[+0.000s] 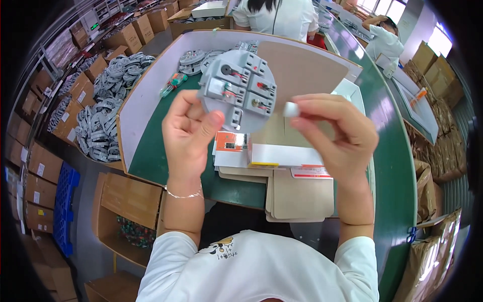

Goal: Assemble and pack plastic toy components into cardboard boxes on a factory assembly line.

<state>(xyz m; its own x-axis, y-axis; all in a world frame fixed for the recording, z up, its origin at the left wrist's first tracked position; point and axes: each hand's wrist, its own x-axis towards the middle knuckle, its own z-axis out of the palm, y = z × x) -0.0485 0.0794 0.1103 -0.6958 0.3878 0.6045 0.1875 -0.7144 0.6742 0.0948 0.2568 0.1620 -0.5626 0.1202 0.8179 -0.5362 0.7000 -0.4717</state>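
1 head-worn fisheye view looks steeply down from above the person's chest, close to both raised hands, facing forward over the green table (pixel 166 151); edges bend.

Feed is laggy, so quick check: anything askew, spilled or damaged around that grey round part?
Nothing stands out. The left hand holds the grey round part up intact; the right hand pinches a small white piece. The flat cardboard stack overhangs the green table edge slightly.

The person wears a white short-sleeved shirt (pixel 256 269) with a small cartoon print at the chest and a thin silvery bracelet (pixel 185 194) on the left wrist.
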